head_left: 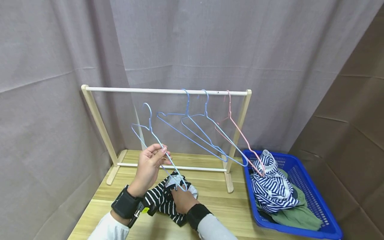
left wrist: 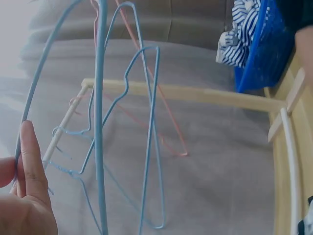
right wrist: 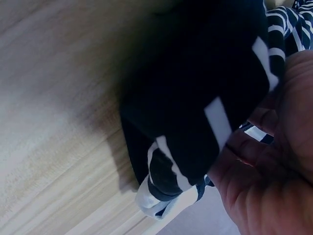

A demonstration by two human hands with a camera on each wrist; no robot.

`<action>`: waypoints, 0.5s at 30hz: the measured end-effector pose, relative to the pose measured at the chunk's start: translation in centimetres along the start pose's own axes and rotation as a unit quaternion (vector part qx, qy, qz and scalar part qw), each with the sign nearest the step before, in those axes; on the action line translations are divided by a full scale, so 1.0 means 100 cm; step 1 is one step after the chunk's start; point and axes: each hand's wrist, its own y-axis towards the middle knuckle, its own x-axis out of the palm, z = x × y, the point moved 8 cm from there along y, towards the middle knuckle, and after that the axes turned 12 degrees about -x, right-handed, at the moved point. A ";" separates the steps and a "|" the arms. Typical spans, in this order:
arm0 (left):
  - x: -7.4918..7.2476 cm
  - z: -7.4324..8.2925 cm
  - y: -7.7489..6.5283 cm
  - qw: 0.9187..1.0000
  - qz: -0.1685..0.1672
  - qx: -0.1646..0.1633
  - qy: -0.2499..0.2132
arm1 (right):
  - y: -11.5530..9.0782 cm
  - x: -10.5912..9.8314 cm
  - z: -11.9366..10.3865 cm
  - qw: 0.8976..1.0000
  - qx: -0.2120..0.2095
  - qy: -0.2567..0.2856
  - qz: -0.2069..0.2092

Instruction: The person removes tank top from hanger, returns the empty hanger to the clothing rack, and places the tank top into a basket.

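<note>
My left hand (head_left: 148, 168) pinches one side of a light blue wire hanger (head_left: 150, 124) between thumb and fingers, its hook pointing up. In the left wrist view the wire of this hanger (left wrist: 100, 122) runs close past the camera. The hanger's lower corner overlaps the black-and-white striped garment (head_left: 164, 200), which lies bunched on the wooden table with a grey inside showing. My right hand (head_left: 182, 200) grips that garment, fingertips hidden in the cloth. Close up in the right wrist view, dark fabric (right wrist: 186, 112) hangs from the curled fingers (right wrist: 244, 161).
Behind the hands stands a wooden rack with a white rail (head_left: 135, 90). Two blue hangers (head_left: 206, 106) and a pink hanger (head_left: 230, 110) hang at its right side. A blue basket (head_left: 312, 190) at the right holds a striped garment (head_left: 273, 190) and green cloth (head_left: 300, 215).
</note>
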 end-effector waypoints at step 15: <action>-0.007 0.032 0.061 0.999 0.033 0.019 0.032 | 0.000 -0.013 -0.003 0.997 0.022 -0.013 -0.066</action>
